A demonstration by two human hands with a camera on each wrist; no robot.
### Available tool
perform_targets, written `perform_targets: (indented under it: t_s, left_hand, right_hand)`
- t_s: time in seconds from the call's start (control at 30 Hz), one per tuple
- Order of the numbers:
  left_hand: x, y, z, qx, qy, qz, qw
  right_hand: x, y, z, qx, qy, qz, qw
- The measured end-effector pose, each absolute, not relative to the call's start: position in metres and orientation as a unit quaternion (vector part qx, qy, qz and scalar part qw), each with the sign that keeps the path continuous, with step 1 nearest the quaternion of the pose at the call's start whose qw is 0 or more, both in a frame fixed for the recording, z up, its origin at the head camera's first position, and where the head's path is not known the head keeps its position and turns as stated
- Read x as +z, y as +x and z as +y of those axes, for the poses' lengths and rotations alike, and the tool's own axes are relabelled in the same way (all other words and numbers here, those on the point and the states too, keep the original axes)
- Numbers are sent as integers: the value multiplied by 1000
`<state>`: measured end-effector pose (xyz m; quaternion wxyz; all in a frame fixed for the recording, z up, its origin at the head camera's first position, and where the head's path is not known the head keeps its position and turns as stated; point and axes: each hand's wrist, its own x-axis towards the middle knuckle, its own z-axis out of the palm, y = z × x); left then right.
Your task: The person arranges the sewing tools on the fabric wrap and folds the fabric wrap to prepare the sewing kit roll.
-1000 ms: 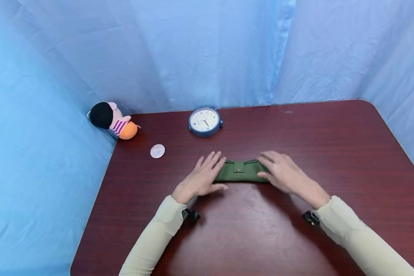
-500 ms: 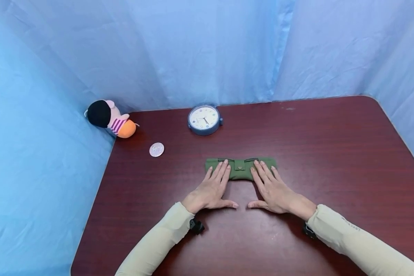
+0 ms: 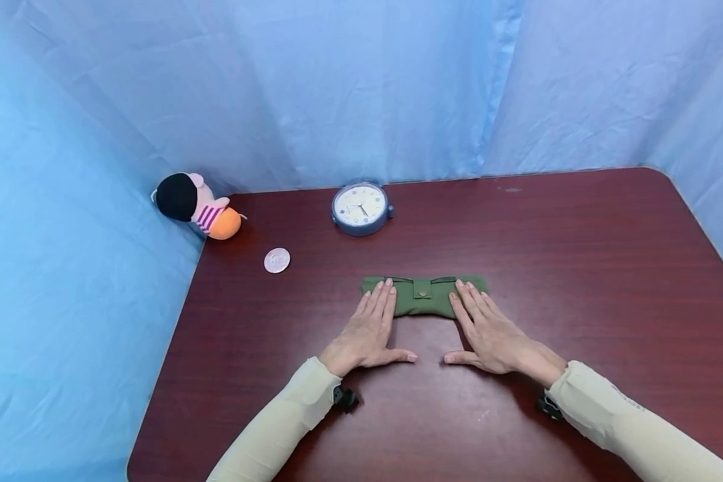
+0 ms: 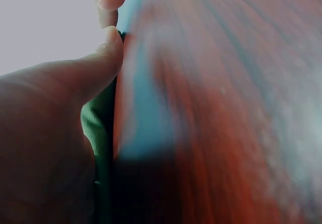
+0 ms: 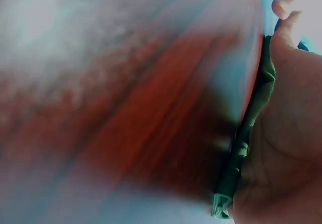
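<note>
A green fabric pouch (image 3: 424,304) lies folded into a long narrow strip across the middle of the table, with a snap tab at its centre. My left hand (image 3: 364,331) rests flat on its left part, fingers straight and thumb stretched inward. On the right part my right hand (image 3: 491,335) presses in the same way, its thumb pointing toward the other. In the left wrist view, green cloth (image 4: 95,123) shows beneath the left hand. The right wrist view has the pouch's thin edge (image 5: 259,98) along the right palm. Fingers hide portions of the pouch.
A blue round clock (image 3: 361,209) lies face up beyond the pouch. Left of it are a silver coin-like disc (image 3: 277,260) and a plush toy (image 3: 199,206) at the corner of the dark red table (image 3: 578,254). Blue curtains (image 3: 361,87) hang behind.
Both hands have come down from above the pouch's ends onto its top, uncovering the ends. Over the last half second the right hand has slid slightly outward to the right.
</note>
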<state>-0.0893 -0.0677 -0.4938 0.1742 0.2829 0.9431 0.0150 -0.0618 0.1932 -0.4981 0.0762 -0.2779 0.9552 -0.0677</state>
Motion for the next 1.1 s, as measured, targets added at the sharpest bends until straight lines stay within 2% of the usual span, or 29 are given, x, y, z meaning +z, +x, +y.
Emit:
perform_targets:
  t_s: [0.17, 0.6, 0.8, 0.97, 1.1]
  left_hand:
    - [-496, -90, -71, -10, 273, 946, 174]
    - [-499, -94, -77, -20, 266, 949, 165]
    - [-499, -99, -79, -18, 264, 949, 171]
    - [-494, -103, -85, 21, 271, 946, 177]
    - [-484, -112, -93, 59, 278, 948, 146]
  right_hand:
    - [-501, -62, 203, -74, -276, 956, 65]
    - [-503, -64, 215, -55, -236, 966, 91]
    - [-503, -70, 218, -58, -245, 963, 98]
    - [-501, -71, 223, -114, -248, 956, 104]
    - [-488, -77, 234, -188, -231, 949, 109]
